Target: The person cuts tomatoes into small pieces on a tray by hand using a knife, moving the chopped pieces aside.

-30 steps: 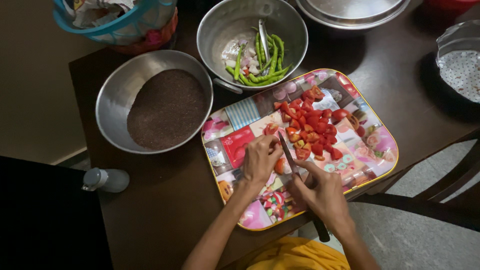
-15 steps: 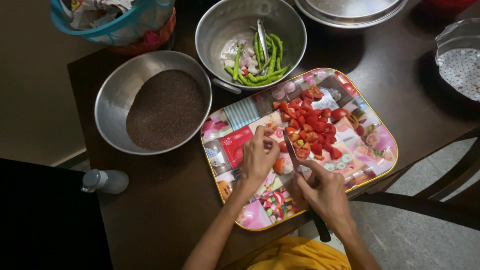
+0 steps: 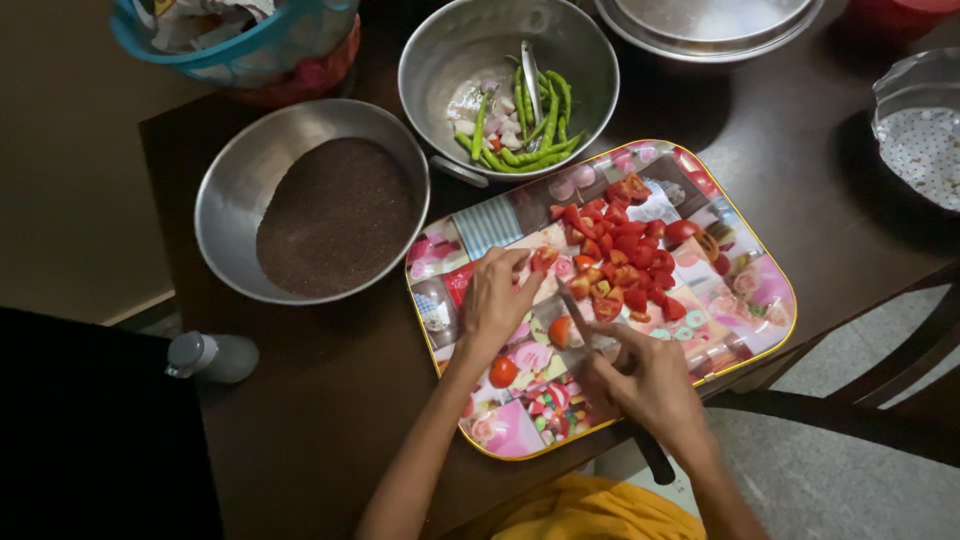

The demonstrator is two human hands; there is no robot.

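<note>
Knife (image 3: 578, 318) in the right hand (image 3: 645, 385) points up-left toward the tomato piece (image 3: 563, 332) just beside its blade on the tray (image 3: 770, 330); left hand (image 3: 495, 300) pinches another tomato chunk (image 3: 543, 259) farther up.

bare forearms, no sleeves showing; left hand (image 3: 497, 300), right hand (image 3: 645, 382) ringless; yellow garment (image 3: 590, 510) below.

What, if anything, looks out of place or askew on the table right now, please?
Mostly tidy: the tomato pieces stay on the patterned tray. The tray's near corner, though, overhangs the table edge, under the right hand with the knife. A grey bottle lies on its side by the left edge.
</note>
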